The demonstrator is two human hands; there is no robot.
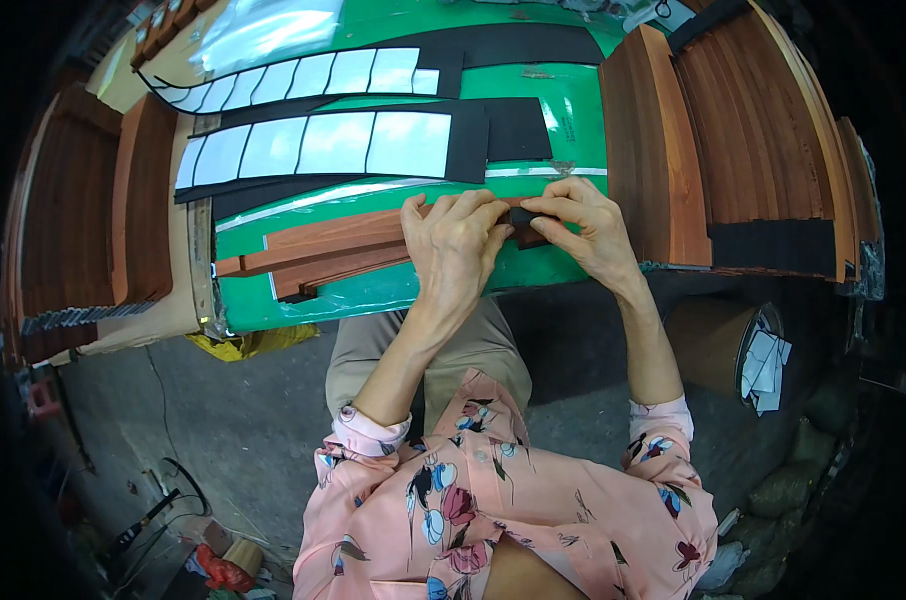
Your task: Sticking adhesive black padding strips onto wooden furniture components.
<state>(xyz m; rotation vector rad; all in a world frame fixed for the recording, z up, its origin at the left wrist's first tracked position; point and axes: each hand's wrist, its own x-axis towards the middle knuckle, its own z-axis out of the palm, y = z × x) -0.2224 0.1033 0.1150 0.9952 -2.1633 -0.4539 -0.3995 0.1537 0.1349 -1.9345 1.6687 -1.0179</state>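
My left hand (451,238) is closed around the right end of a reddish-brown wood-grain strip (335,234), its thumb and fingertips pinching near the end. Close beside it, my right hand (591,232) pinches a small black piece (521,215) between thumb and forefinger against that same end. The fingertips of both hands nearly meet there and hide part of the contact. Under the held strip lie several similar wood-grain strips (358,272) on the green table top (363,300), reaching out to the left.
Beyond my hands lie black sheets (518,130) bearing rows of white-backed pieces (408,142). Tall stacks of brown wood-grain boards stand at the right (753,130) and left (68,200). A round bin (718,345) with white scraps sits below the table's right side.
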